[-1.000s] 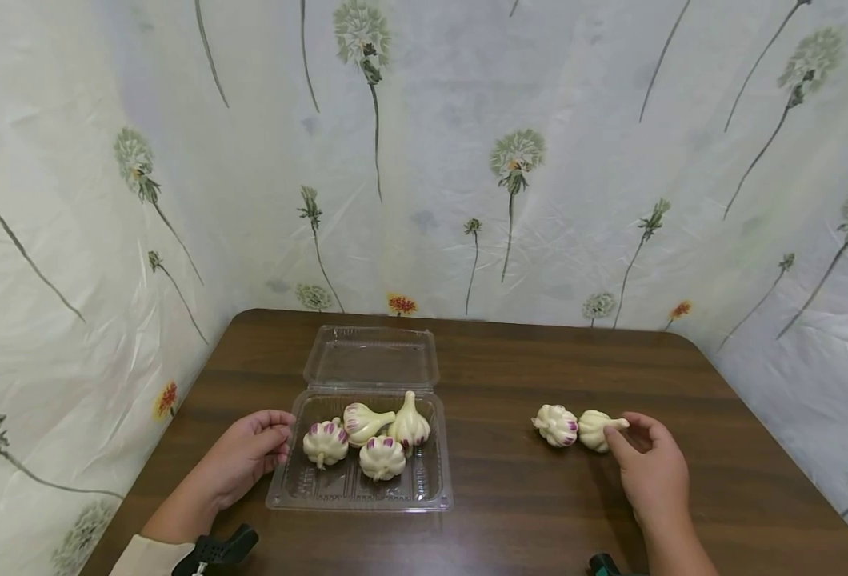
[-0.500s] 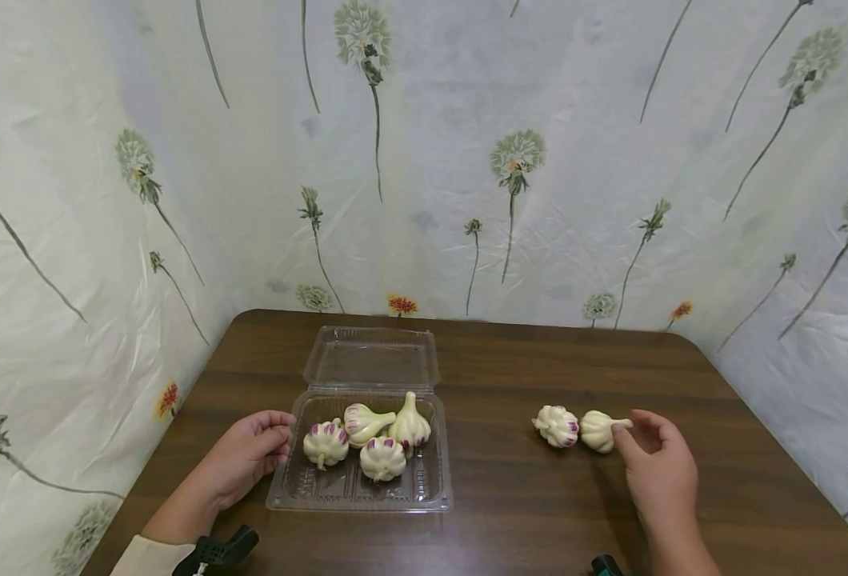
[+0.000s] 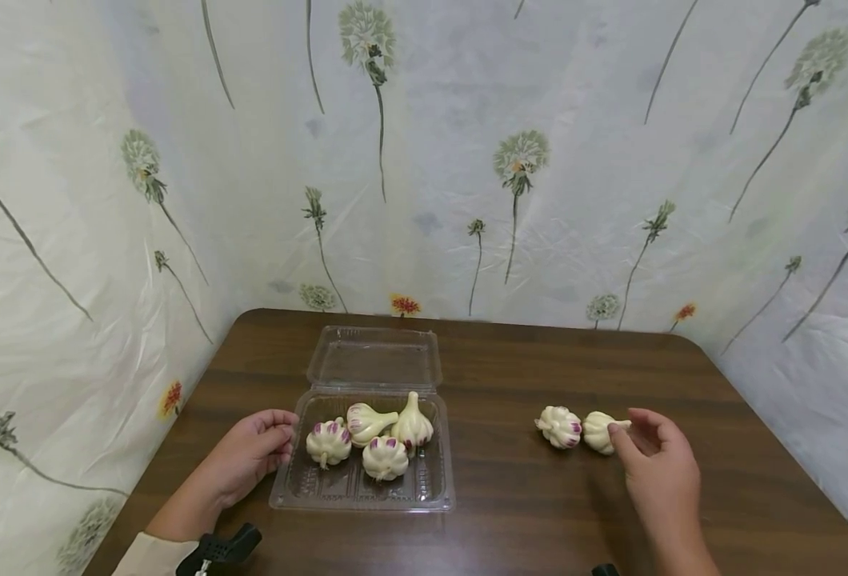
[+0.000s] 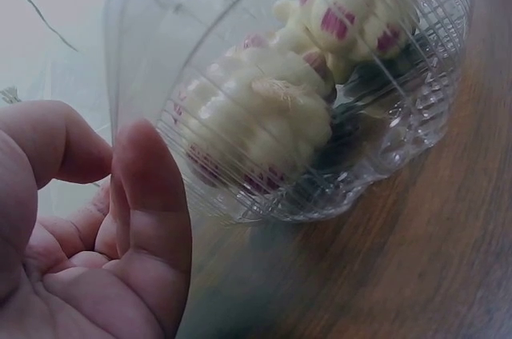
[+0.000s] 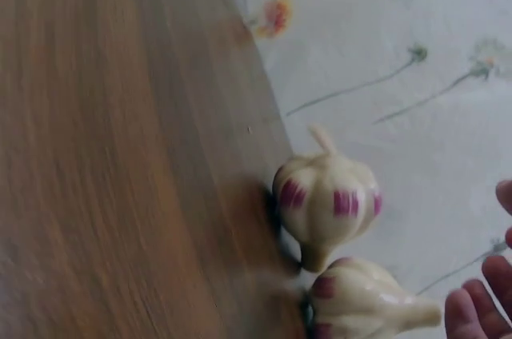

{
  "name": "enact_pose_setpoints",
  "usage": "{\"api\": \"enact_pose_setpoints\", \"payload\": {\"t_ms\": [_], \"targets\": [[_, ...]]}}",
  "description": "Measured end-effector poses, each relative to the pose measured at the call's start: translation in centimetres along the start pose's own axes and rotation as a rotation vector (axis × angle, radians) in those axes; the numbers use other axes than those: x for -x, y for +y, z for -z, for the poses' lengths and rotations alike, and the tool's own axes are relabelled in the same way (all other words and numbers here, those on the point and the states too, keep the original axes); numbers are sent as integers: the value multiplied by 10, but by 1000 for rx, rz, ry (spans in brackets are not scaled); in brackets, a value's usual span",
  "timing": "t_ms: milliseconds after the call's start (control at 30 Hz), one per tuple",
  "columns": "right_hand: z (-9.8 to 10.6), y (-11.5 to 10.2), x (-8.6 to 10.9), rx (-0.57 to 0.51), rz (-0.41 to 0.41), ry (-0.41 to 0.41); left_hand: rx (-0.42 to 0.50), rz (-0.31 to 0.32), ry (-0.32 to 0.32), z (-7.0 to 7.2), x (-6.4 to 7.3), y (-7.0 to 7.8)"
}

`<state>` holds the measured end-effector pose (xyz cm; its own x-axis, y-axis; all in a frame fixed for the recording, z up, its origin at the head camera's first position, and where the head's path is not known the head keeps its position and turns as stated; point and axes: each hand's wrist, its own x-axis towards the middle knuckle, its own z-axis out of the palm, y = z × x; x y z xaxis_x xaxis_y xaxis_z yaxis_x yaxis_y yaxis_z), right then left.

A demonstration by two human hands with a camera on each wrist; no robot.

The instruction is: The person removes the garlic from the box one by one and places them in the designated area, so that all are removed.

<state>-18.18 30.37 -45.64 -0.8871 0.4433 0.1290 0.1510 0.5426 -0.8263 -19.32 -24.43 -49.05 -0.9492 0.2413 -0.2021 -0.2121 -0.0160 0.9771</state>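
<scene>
In the head view my left hand (image 3: pixel 254 448) holds the left edge of a clear plastic clamshell box (image 3: pixel 438 492), thumb and index finger pinching its rim; the left wrist view shows this pinch up close. Several white garlic bulbs (image 3: pixel 386 458) with purple marks lie inside the box. To the right, a garlic bulb (image 3: pixel 598 433) rests on the table, its stem pointing at my right hand (image 3: pixel 662 464). Thumb and fingers are bent loosely around the stem's end; in the right wrist view the fingertips (image 5: pixel 462 311) look just short of it. Another garlic bulb (image 3: pixel 559 427) lies close by, left of that one.
The box's lid (image 3: pixel 375 358) is folded back onto the brown wooden table (image 3: pixel 510 376). A flower-printed cloth (image 3: pixel 438 144) hangs behind the table and along its sides. A black wrist mount (image 3: pixel 221 550) sits at my left wrist.
My right hand has shifted slightly right, and the garlic bulb beside it has moved a little that way too. The left hand and the box keep their places.
</scene>
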Motion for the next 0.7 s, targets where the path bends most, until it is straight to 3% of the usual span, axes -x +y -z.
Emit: {"api": "enact_pose_setpoints", "payload": {"t_ms": [367, 533, 700], "targets": [[-16, -11, 21, 13, 280, -134, 1, -2, -11, 0, 0, 0], [-30, -15, 30, -104, 304, -225, 6, -5, -11, -1, 0, 1], [-38, -19, 38, -145, 344, -277, 7, -10, -13, -2, 0, 2]]}}
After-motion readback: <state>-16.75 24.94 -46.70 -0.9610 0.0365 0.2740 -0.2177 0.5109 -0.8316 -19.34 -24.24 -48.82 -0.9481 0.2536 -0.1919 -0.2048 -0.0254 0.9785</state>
